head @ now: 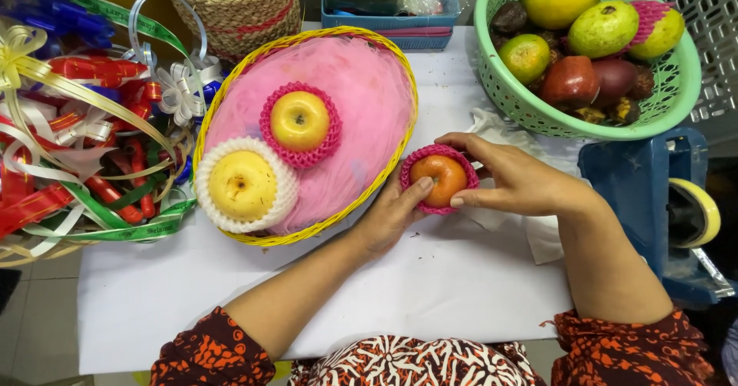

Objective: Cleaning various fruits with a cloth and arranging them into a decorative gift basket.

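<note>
Two fruits already sit in the yellow-rimmed oval basket (231, 236), which is lined with pink netting (361, 101); a yellow apple in a pink foam sleeve (300, 121) lies near the middle, a second yellow fruit in a white foam sleeve (244, 184) lies lower left, the two sleeves touching; so by my read roughly two pieces are placed and a third is in hand; much of the pink lining is bare, so the basket looks far from full.

The orange-red fruit (438, 180) sits in a pink foam net (419, 163), held just outside the basket rim at its right edge, above the white table sheet (430, 286); the net covers the sides and leaves the top bare; it looks about seated, judged from the rim around it.

Left hand (388, 217) comes up from below, palm under the fruit, thumb pressed on its lower left side; right hand (515, 178) reaches in from the right, fingers curved over the top and far side, thumb on the lower right; both hands are closed around the same fruit, cupping rather than pinching; forearms angle inward from the patterned sleeves (215, 351).

Left over: the green basket (500, 86) at upper right holds many loose fruits, mostly unsleeved; ribbons and bows (84, 124) are heaped at left; a blue tape dispenser (653, 194) stands at right.
</note>
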